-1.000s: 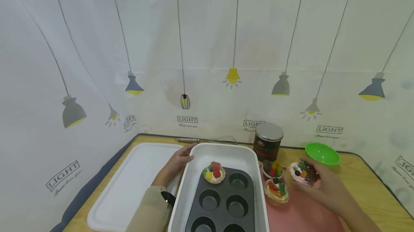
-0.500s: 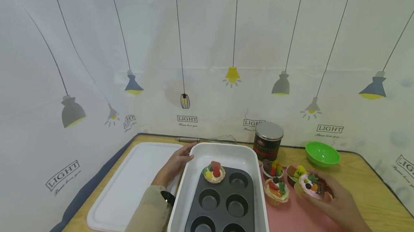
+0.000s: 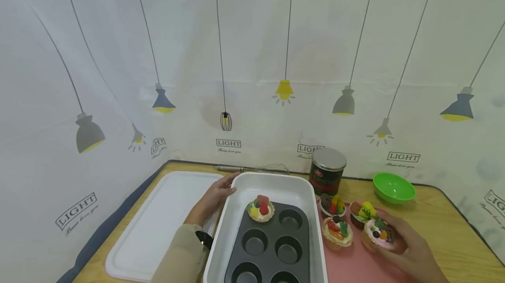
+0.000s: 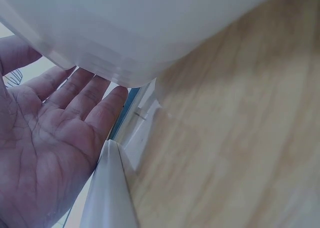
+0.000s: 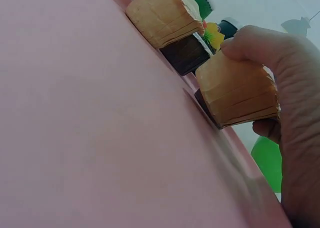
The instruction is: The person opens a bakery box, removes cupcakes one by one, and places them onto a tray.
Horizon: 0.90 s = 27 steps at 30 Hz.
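Observation:
My right hand (image 3: 414, 248) pinches a small tart (image 3: 378, 234) topped with pink cream, berries and fruit pieces. In the right wrist view, the tart's tan shell (image 5: 237, 90) is between thumb and fingers, close over the pink board (image 5: 100, 113). Right behind it sits a brown-cupped tart (image 3: 363, 213) with yellow topping. My left hand (image 3: 211, 197) touches the far left corner of a deep white tray (image 3: 216, 248). Its fingers (image 4: 102, 113) extend loosely against the tray's outside wall. Inside the tray lies a dark muffin pan (image 3: 272, 221), with one fruit tart (image 3: 260, 208) at its far left cup.
Two more fruit tarts (image 3: 337, 232) stand between the tray and my right hand. Behind them are an espresso tin (image 3: 327, 173) and a green bowl (image 3: 393, 188). A whisk (image 3: 232, 168) lies at the table's back edge. A white board (image 3: 165, 221) lies on the left.
My right hand has carried the pink-cream tart rightward and nearer to me, uncovering the yellow-topped tart behind it. My left hand stays at the tray.

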Each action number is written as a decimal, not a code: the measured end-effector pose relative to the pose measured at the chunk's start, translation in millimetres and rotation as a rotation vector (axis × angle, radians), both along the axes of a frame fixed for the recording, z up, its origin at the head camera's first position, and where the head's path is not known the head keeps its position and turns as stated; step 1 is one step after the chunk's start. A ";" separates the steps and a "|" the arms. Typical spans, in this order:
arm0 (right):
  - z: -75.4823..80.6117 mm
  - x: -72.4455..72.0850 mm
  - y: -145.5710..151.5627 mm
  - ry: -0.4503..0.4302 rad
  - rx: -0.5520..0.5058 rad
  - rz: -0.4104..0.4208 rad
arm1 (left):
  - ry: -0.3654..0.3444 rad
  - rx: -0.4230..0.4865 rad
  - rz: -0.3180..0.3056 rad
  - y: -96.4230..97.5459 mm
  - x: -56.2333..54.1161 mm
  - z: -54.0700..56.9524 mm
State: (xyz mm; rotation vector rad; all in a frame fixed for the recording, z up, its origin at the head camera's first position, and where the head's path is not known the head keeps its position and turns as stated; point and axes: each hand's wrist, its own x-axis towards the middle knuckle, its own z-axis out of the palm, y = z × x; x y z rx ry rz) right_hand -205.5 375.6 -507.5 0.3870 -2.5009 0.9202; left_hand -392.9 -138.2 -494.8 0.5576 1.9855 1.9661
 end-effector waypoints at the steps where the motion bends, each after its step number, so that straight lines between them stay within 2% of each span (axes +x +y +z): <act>1: -0.9 -0.5 0.6 -0.004 0.003 0.005 | -0.004 -0.001 0.005 0.0 0.0 0.4; 17: -4.6 -0.8 1.0 0.019 0.060 -0.006 | -0.008 0.002 0.000 -1.4 -1.1 -2.1; 27: -4.6 -3.5 2.7 0.019 0.052 0.055 | -0.009 0.000 0.004 -0.2 -2.5 -0.9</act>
